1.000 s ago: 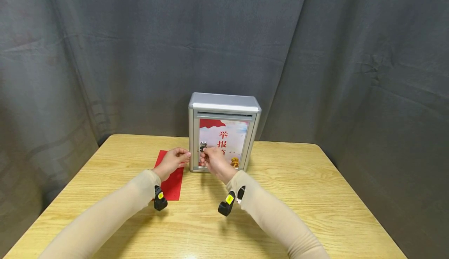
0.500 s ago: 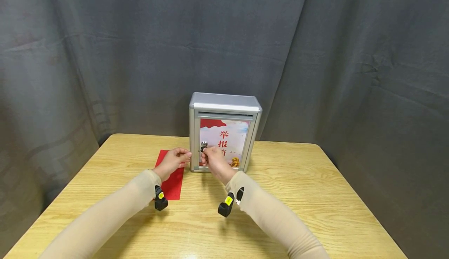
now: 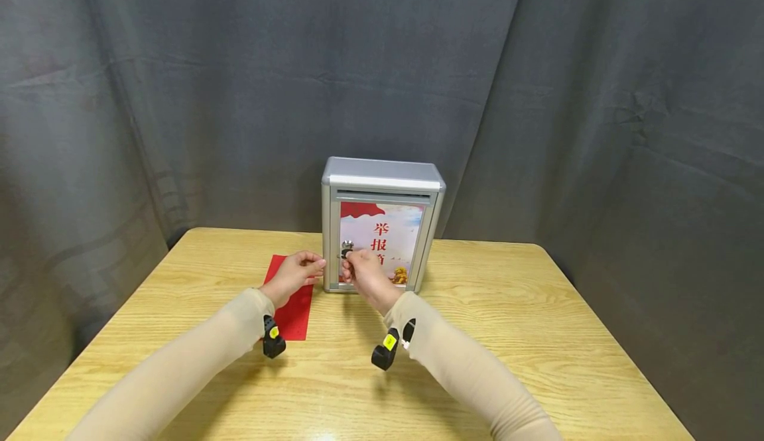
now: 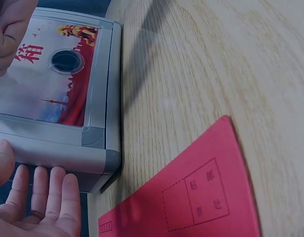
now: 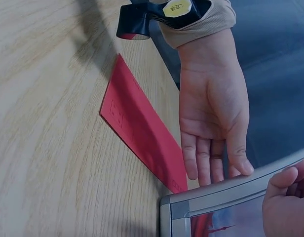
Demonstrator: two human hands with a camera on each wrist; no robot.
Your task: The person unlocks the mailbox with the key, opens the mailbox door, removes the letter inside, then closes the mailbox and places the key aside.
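Observation:
A silver report box (image 3: 382, 172) with a slot near its top and a printed front panel stands upright on the table. My right hand (image 3: 371, 278) is at the lock (image 3: 347, 245) on the panel's left side, thumb and finger pinching a small black-headed key (image 3: 347, 254); the fingers hide most of it. At the box's left side is my left hand (image 3: 292, 278), its fingers fairly straight along the side wall and the thumb at the front edge in the left wrist view. Under and beside that hand lies a flat red envelope (image 4: 206, 187).
The wooden table (image 3: 495, 335) carries the box near its back edge. Grey curtains (image 3: 268, 96) hang behind and on both sides. Each wrist wears a black camera mount (image 3: 384, 349) that juts out over the tabletop. A round window (image 4: 67, 61) sits low in the box's panel.
The box has shifted very slightly to the right in the head view since the first frame. Both hands keep nearly the same place and pose.

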